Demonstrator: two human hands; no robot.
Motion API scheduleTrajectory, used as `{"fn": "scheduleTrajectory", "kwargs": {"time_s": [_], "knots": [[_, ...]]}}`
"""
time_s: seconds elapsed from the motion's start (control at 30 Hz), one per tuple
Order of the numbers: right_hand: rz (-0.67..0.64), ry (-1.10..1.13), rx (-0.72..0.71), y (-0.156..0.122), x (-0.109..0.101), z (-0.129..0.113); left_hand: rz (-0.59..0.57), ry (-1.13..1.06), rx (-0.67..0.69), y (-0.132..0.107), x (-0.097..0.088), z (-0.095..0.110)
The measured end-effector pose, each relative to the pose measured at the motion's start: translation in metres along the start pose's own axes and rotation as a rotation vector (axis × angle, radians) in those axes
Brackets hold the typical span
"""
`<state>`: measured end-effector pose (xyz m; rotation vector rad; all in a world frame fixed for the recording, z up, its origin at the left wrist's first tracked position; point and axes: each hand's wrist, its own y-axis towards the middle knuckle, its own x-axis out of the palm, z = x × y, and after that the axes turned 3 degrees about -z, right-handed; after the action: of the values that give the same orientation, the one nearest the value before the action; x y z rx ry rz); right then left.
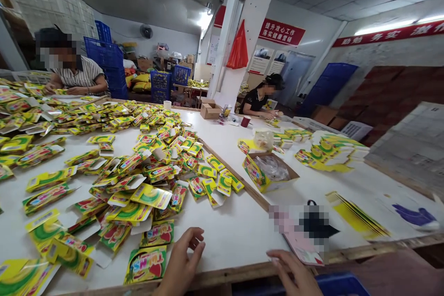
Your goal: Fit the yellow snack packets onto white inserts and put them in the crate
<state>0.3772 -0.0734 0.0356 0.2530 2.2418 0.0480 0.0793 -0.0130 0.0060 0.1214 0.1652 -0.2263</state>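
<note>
Both hands are held low over the near edge of the white table. The left hand is half curled, with a narrow gap between thumb and fingers; nothing is seen gripped in it. The right hand is partly cut off by the lower frame; something pale shows at its fingertips, and whether an item is held cannot be told.

The small yellow cartons are heaped loosely to the left, many with end flaps raised. One nearest carton is found flat, just beside the left hand and close to the wooden rim. It is judged that this carton could be swept off the table if the left forearm were drawn back carelessly.

Raised flaps could be creased or torn where cartons are pulled from beneath others. The heap is unevenly stacked, so a slide could be caused by a low carton being disturbed. Several cartons are placed near the wooden strip; if pushed, they could be carried across it. Beyond the strip, a pink item is noted near the right hand, where it could be knocked by the wrist.
</note>
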Motion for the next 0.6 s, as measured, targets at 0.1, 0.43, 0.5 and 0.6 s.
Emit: {"fn": "scheduleTrajectory", "kwargs": {"time_s": [0.1,0.43,0.5,0.6], "knots": [[0.056,-0.056,-0.107,0.027,0.031,-0.016,0.019,0.025,0.019,-0.001,0.000,-0.002],[0.087,-0.092,-0.294,0.121,0.100,-0.061,0.072,0.082,0.088,-0.003,0.000,-0.011],[0.144,-0.036,-0.339,0.115,0.086,-0.071,0.117,0.088,0.109,-0.003,0.002,-0.017],[0.246,0.170,-0.385,0.094,0.063,-0.094,0.158,0.100,0.185,-0.002,0.003,-0.025]]}}
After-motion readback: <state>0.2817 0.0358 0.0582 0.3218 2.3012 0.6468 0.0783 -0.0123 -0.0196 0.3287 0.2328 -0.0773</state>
